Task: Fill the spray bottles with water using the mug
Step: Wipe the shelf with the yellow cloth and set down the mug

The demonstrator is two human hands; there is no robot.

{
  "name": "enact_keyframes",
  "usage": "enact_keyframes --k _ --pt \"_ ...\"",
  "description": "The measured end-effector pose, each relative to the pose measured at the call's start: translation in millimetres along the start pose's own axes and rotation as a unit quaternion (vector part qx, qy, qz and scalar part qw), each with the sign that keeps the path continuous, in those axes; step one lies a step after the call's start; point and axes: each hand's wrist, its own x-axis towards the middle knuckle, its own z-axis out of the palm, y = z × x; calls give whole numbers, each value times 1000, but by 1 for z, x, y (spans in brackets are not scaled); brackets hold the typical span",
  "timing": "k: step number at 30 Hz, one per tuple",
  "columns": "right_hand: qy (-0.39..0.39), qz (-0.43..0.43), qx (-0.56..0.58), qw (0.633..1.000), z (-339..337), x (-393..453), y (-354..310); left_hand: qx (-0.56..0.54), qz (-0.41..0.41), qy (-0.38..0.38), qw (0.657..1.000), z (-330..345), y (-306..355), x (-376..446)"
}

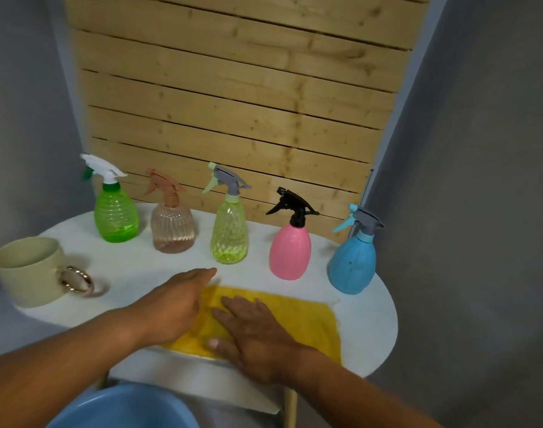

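Several spray bottles stand in a row along the back of the white table [372,335], all with trigger caps on: a green one [116,216], a clear pinkish one [173,228], a yellow-green one [229,234], a pink one [290,248] and a blue one [352,261]. A cream mug [26,270] with a metallic ring handle stands at the table's left edge. A yellow cloth [301,319] lies flat near the front edge. My left hand [168,307] and my right hand [251,332] both rest flat on the cloth, fingers spread, holding nothing.
A blue basin [125,409] sits below the table's front edge, under my left arm. A wooden slatted panel [233,88] rises behind the bottles, with grey walls on both sides.
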Motion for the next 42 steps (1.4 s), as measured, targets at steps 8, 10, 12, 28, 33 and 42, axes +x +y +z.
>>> enact_keyframes --k 8,10,12,28,33,42 --pt "6 -11 -33 999 -1 15 19 25 -62 -68 995 -2 -17 0" --pt "-1 4 -34 999 -4 15 26 26 -68 -88 993 -4 -12 3" --pt "-2 18 -31 999 -7 14 35 33 -67 -108 991 -7 -6 6" --pt "27 146 -15 989 -25 -83 121 101 -54 -154 981 2 -7 2" --pt "36 196 -16 980 -32 -113 141 99 -47 -150 983 -1 -4 1" --pt "31 194 -34 980 -17 -111 128 32 -34 -113 992 -8 -20 -2"
